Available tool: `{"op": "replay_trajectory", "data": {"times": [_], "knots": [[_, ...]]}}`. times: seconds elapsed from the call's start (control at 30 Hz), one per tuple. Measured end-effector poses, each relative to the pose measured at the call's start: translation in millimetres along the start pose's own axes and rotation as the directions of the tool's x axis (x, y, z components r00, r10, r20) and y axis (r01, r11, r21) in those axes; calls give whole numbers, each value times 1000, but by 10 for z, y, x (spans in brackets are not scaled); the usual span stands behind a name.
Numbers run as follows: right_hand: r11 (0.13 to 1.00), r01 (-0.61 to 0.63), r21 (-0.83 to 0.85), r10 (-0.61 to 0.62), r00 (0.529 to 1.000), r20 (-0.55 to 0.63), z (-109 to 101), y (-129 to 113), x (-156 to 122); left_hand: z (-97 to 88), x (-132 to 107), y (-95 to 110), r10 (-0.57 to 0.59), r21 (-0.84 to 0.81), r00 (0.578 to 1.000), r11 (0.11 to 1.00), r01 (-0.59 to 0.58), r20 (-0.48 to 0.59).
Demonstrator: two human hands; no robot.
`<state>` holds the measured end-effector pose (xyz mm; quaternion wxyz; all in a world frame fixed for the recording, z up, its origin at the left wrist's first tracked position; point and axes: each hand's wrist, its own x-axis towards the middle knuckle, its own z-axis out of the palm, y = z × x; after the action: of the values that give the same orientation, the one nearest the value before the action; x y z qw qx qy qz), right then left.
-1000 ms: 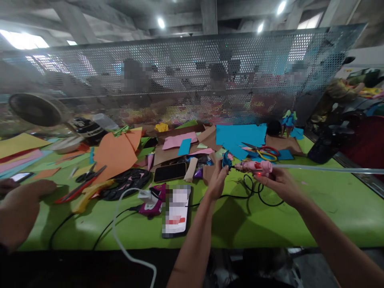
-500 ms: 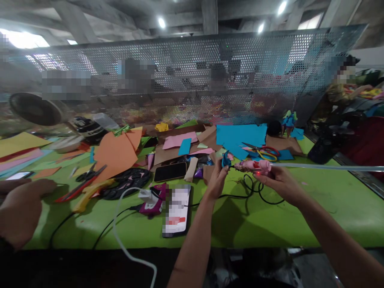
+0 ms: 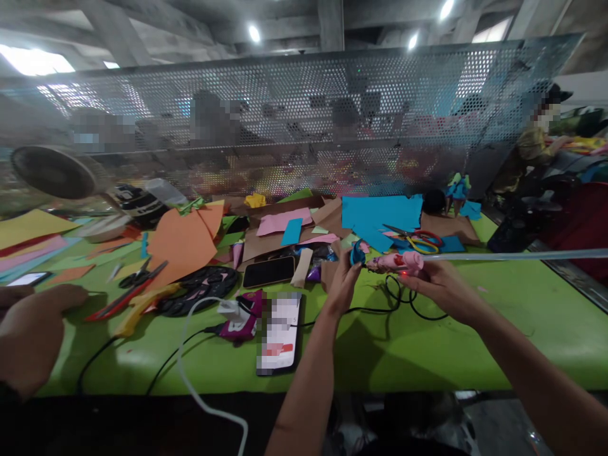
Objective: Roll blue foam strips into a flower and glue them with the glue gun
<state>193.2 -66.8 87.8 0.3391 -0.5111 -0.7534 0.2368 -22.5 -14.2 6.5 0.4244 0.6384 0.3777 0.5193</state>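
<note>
Left hand (image 3: 342, 282) up over the green table (image 3: 522, 329), thumb and forefinger pinched on a small blue paper piece (image 3: 357, 252), held just off the tabletop, mid-bench. Right hand (image 3: 439, 285) opposite, fingers wrapped round a pink glue gun (image 3: 396, 261), nozzle pointing left, straight at the blue piece. Tip touching the paper or not? Can't tell, too small. Red light glowing on the gun's underside. Long clear glue stick (image 3: 513, 256) runs out the back of the gun, all the way to the right edge of view. Black cord (image 3: 401, 307) loops on the table under both hands.

Just left of the left forearm: phone w/ blurred screen (image 3: 280, 332) lying flat, and a dark phone (image 3: 269, 272) behind it. Purple-pink charger pack (image 3: 242, 323) beside them, white cable (image 3: 180, 358) curling off it toward the near edge. Behind the hands, big blue paper sheet (image 3: 380, 215) w/ scissors (image 3: 420, 242), yellow and red handles, lying on top. Orange paper (image 3: 183, 240) further left, mixed scraps all round it. Far left, a co-worker's hand (image 3: 28, 335) low at the table edge, loosely curled, holding nothing I can make out. Perforated metal screen (image 3: 304, 126) along the back of the bench, small fan (image 3: 54, 172) at its left end
</note>
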Motion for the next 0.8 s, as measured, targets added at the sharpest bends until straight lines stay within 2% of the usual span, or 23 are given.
{"op": "replay_trajectory", "data": {"times": [0.1, 0.47, 0.8], "knots": [[1000, 1, -27, 1, 998, 55, -30, -6, 16, -12, 4, -30, -14, 3, 1000, 1000, 14, 8], [999, 12, -32, -10, 998, 59, -29, 4, 36, -27, 18, -28, 10, -6, 1000, 1000, -10, 25], [1000, 2, -29, -1, 1000, 28, -43, 52, 33, -28, 32, -86, -21, -98, 1000, 995, 21, 5]]}}
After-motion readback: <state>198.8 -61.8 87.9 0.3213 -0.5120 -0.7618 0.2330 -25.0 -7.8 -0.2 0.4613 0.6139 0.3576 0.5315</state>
